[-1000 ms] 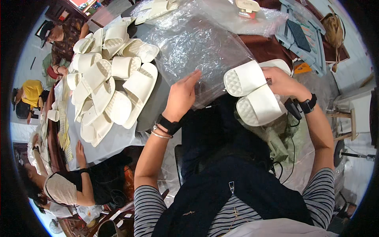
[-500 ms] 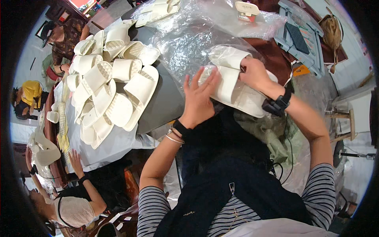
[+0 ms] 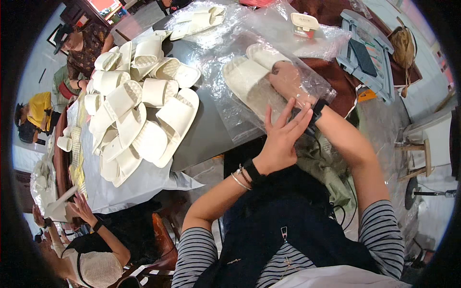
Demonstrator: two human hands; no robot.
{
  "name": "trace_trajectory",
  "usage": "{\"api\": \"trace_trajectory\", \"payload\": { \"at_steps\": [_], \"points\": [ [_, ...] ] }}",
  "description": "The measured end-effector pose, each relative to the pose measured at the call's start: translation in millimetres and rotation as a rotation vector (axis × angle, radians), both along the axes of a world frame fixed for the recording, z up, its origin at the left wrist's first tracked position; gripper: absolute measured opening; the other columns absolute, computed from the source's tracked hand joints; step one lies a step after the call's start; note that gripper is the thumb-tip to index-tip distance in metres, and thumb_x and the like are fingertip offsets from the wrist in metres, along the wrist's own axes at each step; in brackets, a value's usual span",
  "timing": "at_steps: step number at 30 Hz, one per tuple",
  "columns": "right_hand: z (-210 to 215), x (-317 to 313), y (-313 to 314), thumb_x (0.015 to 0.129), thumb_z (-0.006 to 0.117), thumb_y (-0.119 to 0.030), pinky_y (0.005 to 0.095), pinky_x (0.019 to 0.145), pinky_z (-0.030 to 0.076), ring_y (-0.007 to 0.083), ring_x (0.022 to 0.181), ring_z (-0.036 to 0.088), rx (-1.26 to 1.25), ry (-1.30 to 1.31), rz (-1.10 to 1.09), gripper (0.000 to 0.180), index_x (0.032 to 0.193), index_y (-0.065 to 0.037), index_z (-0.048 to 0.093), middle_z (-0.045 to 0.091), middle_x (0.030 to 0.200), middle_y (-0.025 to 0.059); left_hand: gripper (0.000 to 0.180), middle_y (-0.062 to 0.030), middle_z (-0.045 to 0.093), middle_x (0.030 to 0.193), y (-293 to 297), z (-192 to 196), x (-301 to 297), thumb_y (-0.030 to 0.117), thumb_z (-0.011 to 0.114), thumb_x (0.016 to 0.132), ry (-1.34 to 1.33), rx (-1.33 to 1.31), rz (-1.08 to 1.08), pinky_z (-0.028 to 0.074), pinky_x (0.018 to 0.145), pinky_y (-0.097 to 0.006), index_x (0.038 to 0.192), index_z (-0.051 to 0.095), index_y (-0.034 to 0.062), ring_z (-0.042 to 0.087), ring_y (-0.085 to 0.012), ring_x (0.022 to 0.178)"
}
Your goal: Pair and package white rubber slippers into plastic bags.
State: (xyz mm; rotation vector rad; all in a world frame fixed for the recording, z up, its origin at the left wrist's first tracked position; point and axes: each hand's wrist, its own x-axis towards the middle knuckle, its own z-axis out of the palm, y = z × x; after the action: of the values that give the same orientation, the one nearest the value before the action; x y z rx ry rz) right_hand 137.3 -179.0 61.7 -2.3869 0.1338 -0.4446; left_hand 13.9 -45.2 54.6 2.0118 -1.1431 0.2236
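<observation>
A pair of white slippers (image 3: 244, 78) lies inside a clear plastic bag (image 3: 249, 129) at the near edge of the table. My right hand (image 3: 289, 82) reaches into that bag up to the wrist, its fingers curled onto the slippers by the straps; the fingertips are partly hidden. Over the bag's mouth, beside my right wrist, my left hand (image 3: 280, 144) spreads its fingers and touches the film. To the left rises a heap of white slippers (image 3: 126, 98), with ribbed insoles and wide straps.
Another white pair (image 3: 200, 21) lies at the far side. A lidded tub (image 3: 304, 24) and a grey-blue plastic rack (image 3: 367, 50) with a dark phone-like slab stand at the far right. Co-workers sit at left, one with a raised hand (image 3: 82, 210). A wooden stool (image 3: 422, 158) stands at right.
The slippers have moved away from me and leftward, deeper into the bag, with my right hand following inside. My left hand has shifted right and nearer, to the bag's mouth.
</observation>
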Motion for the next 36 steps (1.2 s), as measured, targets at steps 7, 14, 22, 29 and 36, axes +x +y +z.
{"api": "trace_trajectory", "payload": {
  "at_steps": [7, 14, 22, 29, 36],
  "points": [
    [-22, 28, 35, 0.071, 0.073, -0.029, 0.0448, 0.075, 0.05, 0.0388, 0.084, 0.064, -0.021, -0.164, 0.174, 0.033, 0.081, 0.002, 0.068, 0.066, 0.086, 0.024, 0.103, -0.0026, 0.039, 0.155, 21, 9, -19, -0.01, 0.051, 0.053, 0.016, 0.017, -0.089, -0.007, 0.115, -0.058, 0.151, 0.037, 0.0153, 0.024, -0.0296, 0.149],
    [-46, 39, 30, 0.086, 0.067, -0.032, 0.0489, 0.107, 0.037, 0.0436, 0.12, 0.05, -0.188, 0.167, 0.424, 0.052, 0.126, -0.002, 0.054, 0.054, 0.125, 0.0273, 0.103, -0.0054, 0.037, 0.156, 38, 9, -24, -0.009, 0.055, 0.053, 0.171, -0.007, -0.022, 0.004, 0.115, -0.059, 0.152, 0.035, 0.0135, 0.027, -0.0314, 0.147],
    [-11, -118, -55, 0.073, 0.056, 0.004, 0.0423, 0.092, 0.053, 0.0343, 0.101, 0.065, -0.159, -0.165, 0.819, 0.029, 0.099, -0.002, 0.068, 0.069, 0.104, 0.0165, 0.076, -0.0125, 0.044, 0.15, 103, 9, -41, 0.038, 0.072, 0.08, 0.068, 0.172, 0.02, 0.009, 0.117, -0.056, 0.144, 0.045, 0.0072, 0.037, -0.033, 0.14],
    [49, -160, -138, 0.069, 0.055, 0.013, 0.0425, 0.104, 0.044, 0.0327, 0.131, 0.046, -0.538, -0.094, 0.346, 0.063, 0.128, -0.008, 0.056, 0.047, 0.144, 0.0109, 0.067, -0.0112, 0.039, 0.153, 103, -28, -38, 0.041, 0.075, 0.078, -0.272, 0.403, 0.24, 0.015, 0.115, -0.059, 0.137, 0.054, 0.017, 0.032, -0.0334, 0.142],
    [18, -126, -139, 0.086, 0.067, -0.009, 0.0354, 0.091, 0.051, 0.0246, 0.113, 0.062, -0.355, -0.23, 0.6, 0.024, 0.108, -0.003, 0.061, 0.068, 0.114, 0.0082, 0.012, -0.0024, 0.071, 0.113, 93, -24, -43, 0.011, 0.073, 0.083, -0.099, 0.057, 0.319, 0.026, 0.113, -0.052, 0.095, 0.07, 0.0127, 0.061, -0.0237, 0.117]
  ]
}}
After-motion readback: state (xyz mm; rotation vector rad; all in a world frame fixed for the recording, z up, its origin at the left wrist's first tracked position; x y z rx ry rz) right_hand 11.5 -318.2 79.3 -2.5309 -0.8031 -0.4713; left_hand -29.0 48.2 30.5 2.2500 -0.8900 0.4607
